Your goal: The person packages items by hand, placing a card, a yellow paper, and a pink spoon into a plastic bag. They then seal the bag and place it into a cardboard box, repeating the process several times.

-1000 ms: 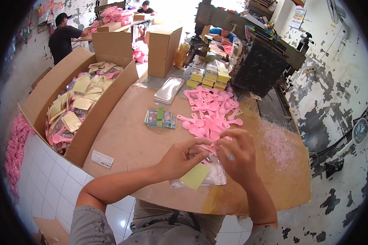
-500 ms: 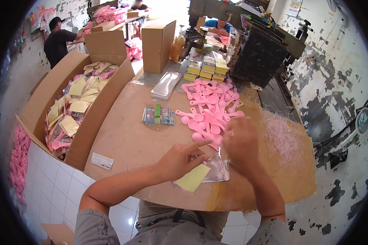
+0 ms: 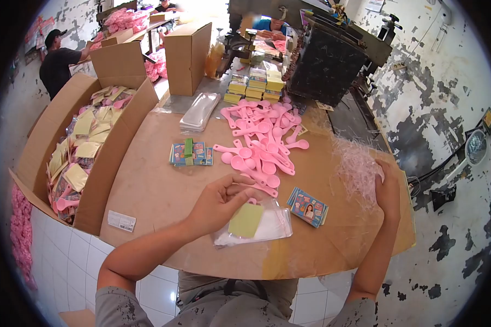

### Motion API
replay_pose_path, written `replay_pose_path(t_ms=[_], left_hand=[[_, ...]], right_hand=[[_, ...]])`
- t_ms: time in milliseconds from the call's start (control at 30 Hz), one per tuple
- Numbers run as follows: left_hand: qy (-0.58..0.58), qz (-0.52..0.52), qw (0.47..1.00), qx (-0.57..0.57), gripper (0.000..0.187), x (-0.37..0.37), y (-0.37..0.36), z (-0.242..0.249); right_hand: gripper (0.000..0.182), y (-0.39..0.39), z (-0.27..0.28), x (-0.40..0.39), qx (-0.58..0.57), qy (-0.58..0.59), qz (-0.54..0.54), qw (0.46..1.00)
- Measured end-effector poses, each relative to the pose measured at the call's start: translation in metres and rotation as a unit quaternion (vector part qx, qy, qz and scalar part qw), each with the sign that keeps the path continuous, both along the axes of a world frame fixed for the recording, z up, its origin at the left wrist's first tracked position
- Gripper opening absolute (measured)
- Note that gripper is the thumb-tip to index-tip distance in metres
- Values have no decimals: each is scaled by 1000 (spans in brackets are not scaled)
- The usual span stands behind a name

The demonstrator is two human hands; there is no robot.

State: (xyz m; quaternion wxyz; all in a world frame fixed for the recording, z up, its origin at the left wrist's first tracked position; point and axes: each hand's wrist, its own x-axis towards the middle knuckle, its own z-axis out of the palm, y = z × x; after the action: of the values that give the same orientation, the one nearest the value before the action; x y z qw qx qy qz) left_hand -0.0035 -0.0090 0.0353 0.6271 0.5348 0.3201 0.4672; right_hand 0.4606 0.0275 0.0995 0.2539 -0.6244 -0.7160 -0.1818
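My left hand (image 3: 223, 204) is closed in a pinch on a small clear plastic bag holding a yellow-green card (image 3: 246, 220), with a bit of pink at the top. Beneath it lie flat clear plastic bags (image 3: 278, 226) on the cardboard-covered table. My right hand (image 3: 387, 188) is at the right edge of a heap of thin clear plastic strips (image 3: 357, 169), its fingers loosely curved and apart. Pink measuring spoons (image 3: 264, 155) are piled beyond my left hand. Between my hands rests a small stack of blue printed cards (image 3: 308, 207).
At left stands a large open carton (image 3: 112, 163) full of packed bags (image 3: 84, 147). A banded card bundle (image 3: 191, 153), clear bags (image 3: 201, 111) and yellow-edged card stacks (image 3: 256, 84) lie farther back. A black machine (image 3: 327, 60) stands behind. Other people work in the background.
My right hand has moved from beside the spoons to the strip heap, uncovering the blue card stack. My left hand remains near the bag, its fingers now pinched. The view has shifted slightly.
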Motion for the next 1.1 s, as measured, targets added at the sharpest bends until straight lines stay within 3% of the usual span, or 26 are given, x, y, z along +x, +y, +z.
replay_pose_path(t_ms=[100,233,300,400,500,600,800,900,1100], left_hand=[[6,-13,1000,-21,30,-1,3,5],[-7,-40,999,11,30,0,2,0],[-9,-51,999,11,32,-1,3,-2],[8,-24,1000,-3,32,-1,4,-2],[3,0,1000,4,26,-1,6,-7],[40,29,999,-5,24,-2,8,-11],[30,35,999,-10,21,-1,11,-24],[14,33,999,16,23,0,12,-26],[128,48,988,72,22,-6,12,-21]], right_hand=[[34,-9,19,-65,-98,185,75,975],[35,-17,2,-156,-356,283,317,832],[38,-22,-14,-195,-336,307,386,802],[31,-14,-36,-221,-396,407,376,732],[25,-9,-38,-225,-425,464,346,696],[21,-7,-49,-223,-398,555,337,648],[13,-6,-70,-214,-353,554,347,669],[11,-4,-70,-211,-375,572,357,636],[10,-8,-76,-215,-349,588,352,639]])
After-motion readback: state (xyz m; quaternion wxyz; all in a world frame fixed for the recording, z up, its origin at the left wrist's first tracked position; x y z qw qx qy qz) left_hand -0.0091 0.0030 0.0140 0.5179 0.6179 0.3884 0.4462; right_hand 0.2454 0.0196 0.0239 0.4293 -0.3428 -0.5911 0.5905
